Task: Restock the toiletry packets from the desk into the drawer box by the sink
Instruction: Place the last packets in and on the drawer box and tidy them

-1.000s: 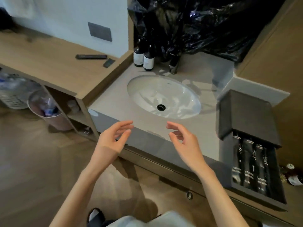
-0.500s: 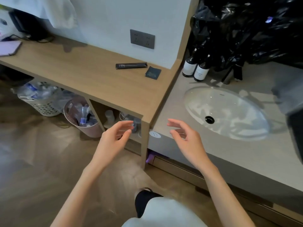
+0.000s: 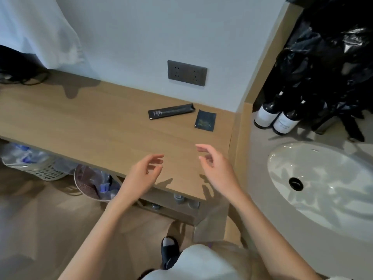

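Two dark toiletry packets lie on the wooden desk [image 3: 80, 122] near the wall: a long black packet [image 3: 171, 111] and, to its right, a small square dark packet [image 3: 205, 120]. My left hand [image 3: 144, 174] hovers over the desk's front edge with relaxed, slightly curled fingers and holds nothing. My right hand [image 3: 217, 169] hangs beside it, also empty with loose fingers, a short way in front of the square packet. The drawer box is out of view.
A white sink [image 3: 323, 178] sits in the grey counter at right, with two dark bottles [image 3: 276, 118] and a black plastic bag [image 3: 323, 57] behind it. A wall socket [image 3: 187, 72] is above the packets. Bins [image 3: 36, 164] stand under the desk.
My view has swung left from the sink and drawer box to the desk. Both empty hands have moved with it and now hover over the desk, closer to the packets.
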Action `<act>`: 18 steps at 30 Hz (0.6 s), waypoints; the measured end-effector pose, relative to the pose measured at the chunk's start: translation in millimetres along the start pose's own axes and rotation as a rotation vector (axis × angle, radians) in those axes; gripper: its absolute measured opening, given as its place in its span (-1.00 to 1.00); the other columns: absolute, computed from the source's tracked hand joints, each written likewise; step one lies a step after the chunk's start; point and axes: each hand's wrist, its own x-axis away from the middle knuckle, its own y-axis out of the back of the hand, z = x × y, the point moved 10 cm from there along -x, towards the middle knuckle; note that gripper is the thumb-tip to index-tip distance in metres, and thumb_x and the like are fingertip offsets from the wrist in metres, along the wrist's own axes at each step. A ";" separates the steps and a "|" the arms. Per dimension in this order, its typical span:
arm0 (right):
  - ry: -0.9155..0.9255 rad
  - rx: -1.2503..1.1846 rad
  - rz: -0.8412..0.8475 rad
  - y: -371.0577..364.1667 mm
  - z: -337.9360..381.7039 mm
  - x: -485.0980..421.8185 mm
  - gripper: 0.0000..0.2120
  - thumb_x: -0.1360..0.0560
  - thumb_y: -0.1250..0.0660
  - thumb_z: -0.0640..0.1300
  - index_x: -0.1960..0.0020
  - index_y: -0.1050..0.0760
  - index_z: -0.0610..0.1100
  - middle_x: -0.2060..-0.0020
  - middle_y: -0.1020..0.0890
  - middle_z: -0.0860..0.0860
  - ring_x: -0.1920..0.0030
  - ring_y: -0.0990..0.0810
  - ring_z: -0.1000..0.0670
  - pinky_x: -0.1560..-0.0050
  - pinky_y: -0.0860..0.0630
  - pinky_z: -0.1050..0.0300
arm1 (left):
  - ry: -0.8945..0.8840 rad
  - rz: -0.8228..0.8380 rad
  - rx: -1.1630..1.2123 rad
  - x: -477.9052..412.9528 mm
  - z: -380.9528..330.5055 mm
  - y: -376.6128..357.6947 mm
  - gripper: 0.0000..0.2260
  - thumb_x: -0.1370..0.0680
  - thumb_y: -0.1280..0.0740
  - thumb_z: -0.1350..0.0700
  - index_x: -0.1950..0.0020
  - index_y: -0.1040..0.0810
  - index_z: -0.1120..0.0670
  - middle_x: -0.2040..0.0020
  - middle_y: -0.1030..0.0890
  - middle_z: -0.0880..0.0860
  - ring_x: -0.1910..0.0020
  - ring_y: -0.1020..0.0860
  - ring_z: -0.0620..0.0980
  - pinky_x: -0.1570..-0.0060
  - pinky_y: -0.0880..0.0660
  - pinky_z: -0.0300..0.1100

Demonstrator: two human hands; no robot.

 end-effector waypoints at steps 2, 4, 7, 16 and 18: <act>-0.041 0.044 -0.042 -5.0 -8.2 -37.8 -0.66 -0.60 -0.21 -0.13 -0.36 -0.39 0.07 -0.16 -0.51 0.16 0.24 -0.45 0.25 0.26 -0.38 0.40 | 0.013 0.014 0.030 -36.9 7.6 7.4 -0.65 -0.57 -0.28 0.12 -0.36 -0.41 0.01 -0.19 -0.56 -0.03 -0.13 -0.53 -0.10 -0.11 -0.49 -0.22; -0.088 0.066 -0.088 -7.9 -20.9 -74.4 -0.65 -0.59 -0.22 -0.13 -0.36 -0.39 0.04 -0.24 -0.51 0.09 0.04 -0.53 0.18 0.04 -0.56 0.17 | 0.061 0.034 0.100 -75.7 17.9 10.8 -0.62 -0.57 -0.29 0.15 -0.39 -0.38 0.04 -0.22 -0.53 0.03 -0.16 -0.52 -0.05 -0.04 -0.46 -0.28; -0.172 0.123 -0.110 -17.0 -50.1 -125.0 -0.64 -0.57 -0.25 -0.12 -0.36 -0.39 0.02 -0.34 -0.44 0.06 -0.29 -0.45 0.02 -0.30 -0.45 0.02 | 0.132 0.054 0.158 -135.7 31.7 9.8 -0.58 -0.58 -0.28 0.14 -0.43 -0.34 0.07 -0.27 -0.49 0.07 -0.14 -0.50 -0.03 0.04 -0.46 -0.31; -0.617 0.139 -0.221 -27.1 -157.9 -203.2 -0.44 -0.48 -0.33 0.03 -0.44 -0.29 -0.05 -0.37 -0.40 -0.06 -0.38 -0.29 -0.16 -0.34 -0.28 -0.06 | -0.015 0.078 -0.146 -295.8 67.3 -5.8 -0.46 -0.51 -0.38 0.07 -0.45 -0.31 0.11 -0.31 -0.46 0.15 -0.30 -0.40 0.12 -0.30 -0.36 -0.02; -0.681 0.153 -0.253 -28.6 -172.0 -212.2 -0.37 -0.45 -0.35 0.09 -0.45 -0.26 -0.03 -0.38 -0.39 -0.06 -0.38 -0.27 -0.17 -0.34 -0.26 -0.09 | -0.059 0.075 -0.303 -317.4 76.7 -10.6 -0.44 -0.49 -0.38 -0.01 -0.44 -0.31 0.08 -0.31 -0.45 0.14 -0.26 -0.37 0.16 -0.26 -0.34 0.01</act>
